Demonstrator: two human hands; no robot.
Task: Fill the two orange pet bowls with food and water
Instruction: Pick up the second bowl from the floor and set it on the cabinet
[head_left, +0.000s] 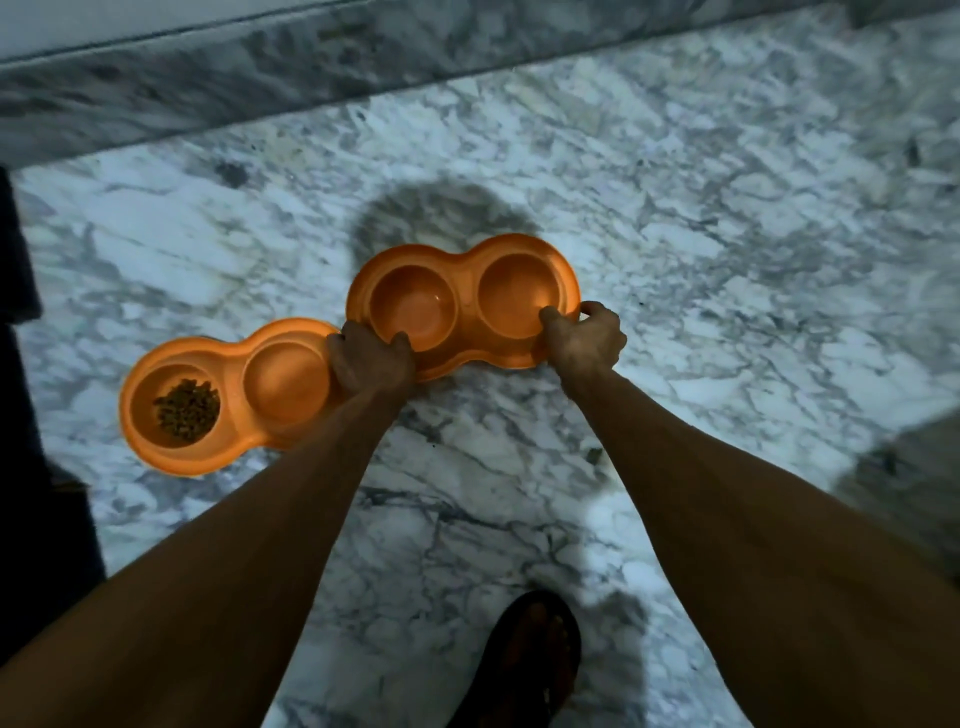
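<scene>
Two orange double pet bowls are over a marble floor. The right bowl (465, 262) is held by both hands. My left hand (371, 358) grips its near left rim, thumb inside the left cup. My right hand (587, 335) grips its right end, thumb inside the right cup. Its left cup seems to hold a little clear water; its right cup looks empty. The left bowl (234, 358) lies on the floor, with brown kibble (187, 410) in its left cup and nothing visible in its right cup.
White and grey marble floor (727, 260) spreads all round. A marble step or ledge (260, 78) runs along the far side. Dark objects stand at the left edge (21, 364). My sandalled foot (530, 654) is at the bottom centre.
</scene>
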